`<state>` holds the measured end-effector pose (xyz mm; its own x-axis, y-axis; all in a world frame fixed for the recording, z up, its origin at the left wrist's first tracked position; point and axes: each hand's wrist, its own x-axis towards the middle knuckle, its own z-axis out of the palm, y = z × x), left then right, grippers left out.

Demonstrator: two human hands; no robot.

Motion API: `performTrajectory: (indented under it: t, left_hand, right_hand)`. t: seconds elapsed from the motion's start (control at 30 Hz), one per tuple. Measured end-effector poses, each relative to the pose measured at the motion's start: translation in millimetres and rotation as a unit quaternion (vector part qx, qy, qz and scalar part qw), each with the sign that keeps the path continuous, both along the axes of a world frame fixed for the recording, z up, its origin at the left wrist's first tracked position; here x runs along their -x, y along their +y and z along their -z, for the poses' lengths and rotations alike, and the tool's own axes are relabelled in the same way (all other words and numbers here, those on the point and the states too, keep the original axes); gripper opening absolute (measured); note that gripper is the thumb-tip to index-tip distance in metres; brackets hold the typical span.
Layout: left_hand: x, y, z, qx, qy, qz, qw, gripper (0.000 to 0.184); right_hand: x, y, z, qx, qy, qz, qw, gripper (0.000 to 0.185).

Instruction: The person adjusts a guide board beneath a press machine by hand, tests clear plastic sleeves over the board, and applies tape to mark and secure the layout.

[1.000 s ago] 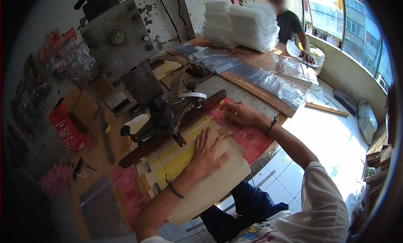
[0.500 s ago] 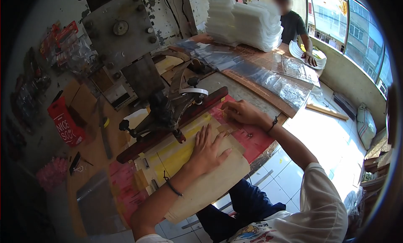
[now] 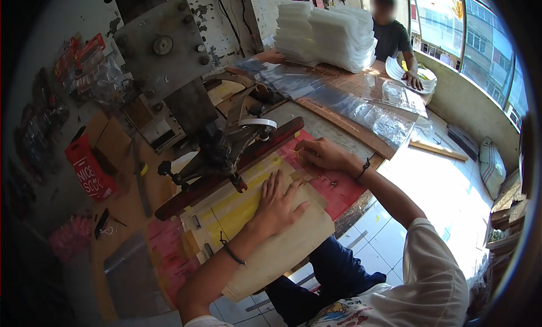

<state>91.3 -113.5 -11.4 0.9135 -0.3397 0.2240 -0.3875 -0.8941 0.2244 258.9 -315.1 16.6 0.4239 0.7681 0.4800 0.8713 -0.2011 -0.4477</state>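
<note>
"What sort of place is shown?"
"A workshop: a heavy metal machine [image 3: 161, 64] is set at a wooden workbench [image 3: 125, 186], and white sheets [image 3: 341, 39] are stacked high on a table [image 3: 339, 81]."
"What else is seen?"
"Packets [image 3: 87, 59] are massed against the wall [image 3: 93, 16], and another person [image 3: 390, 39] is seen beyond the table."

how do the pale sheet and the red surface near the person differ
The pale sheet is cream and mostly plain; the red surface carries dark marks. The pale sheet shows as one broad piece, while the red surface shows on either side of it. Both lie on the near side of the dark red bar.
</note>
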Motion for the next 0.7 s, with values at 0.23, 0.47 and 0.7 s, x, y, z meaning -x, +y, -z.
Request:
performTrajectory:
  t: [0.23, 0.47, 0.7]
  left_hand:
    - [0.2, -0.3, -2.8, -0.007, 0.011, -0.004, 1.000, 0.077]
    - [-1.3, 0.5, -1.6, 0.004, 0.007, 0.003, 1.000, 0.077]
    - [-1.0, -0.3, -3.1, 0.010, 0.011, 0.002, 1.000, 0.075]
  right_hand:
    - [-2.0, 1.7, 3.4, -0.008, -0.007, 0.005, 1.000, 0.022]
    - [-2.3, 1.9, 3.2, -0.016, -0.002, -0.013, 1.000, 0.022]
    - [-0.7, 1.7, 2.1, -0.013, -0.007, -0.012, 1.000, 0.021]
